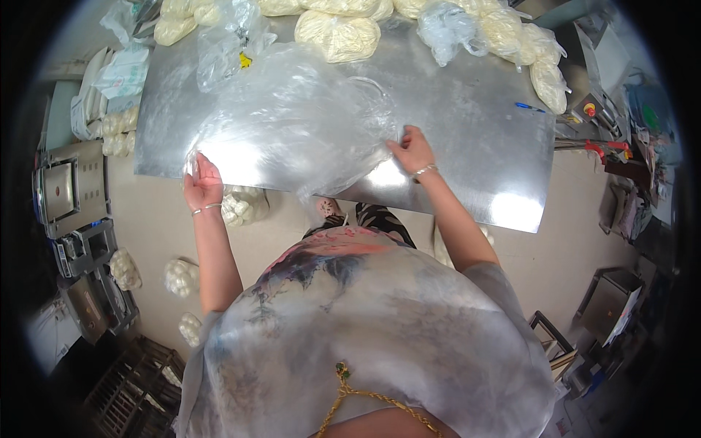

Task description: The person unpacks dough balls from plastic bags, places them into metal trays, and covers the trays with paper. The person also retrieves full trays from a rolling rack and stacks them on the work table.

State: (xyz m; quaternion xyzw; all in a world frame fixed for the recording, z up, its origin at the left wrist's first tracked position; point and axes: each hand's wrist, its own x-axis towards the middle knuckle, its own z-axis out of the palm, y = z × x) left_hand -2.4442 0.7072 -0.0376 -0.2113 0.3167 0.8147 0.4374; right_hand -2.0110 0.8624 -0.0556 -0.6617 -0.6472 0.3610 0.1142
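A large, clear plastic bag (292,109) lies spread and crumpled over the metal table, its near edge hanging slightly past the front. My left hand (202,184), at the table's front left edge, is closed on a gathered corner of this bag. Across from it, my right hand (413,152) has thumb and fingers at the bag's right edge and appears to grip the film there. The bag looks flat, with nothing visible inside. Each wrist wears a bangle.
Filled bags of pale yellow strips (337,35) line the back of the metal table (482,139). More clear plastic (451,33) lies among them. A blue pen (529,107) rests at the right. Bags of white round pieces (244,206) stand on the floor near the table.
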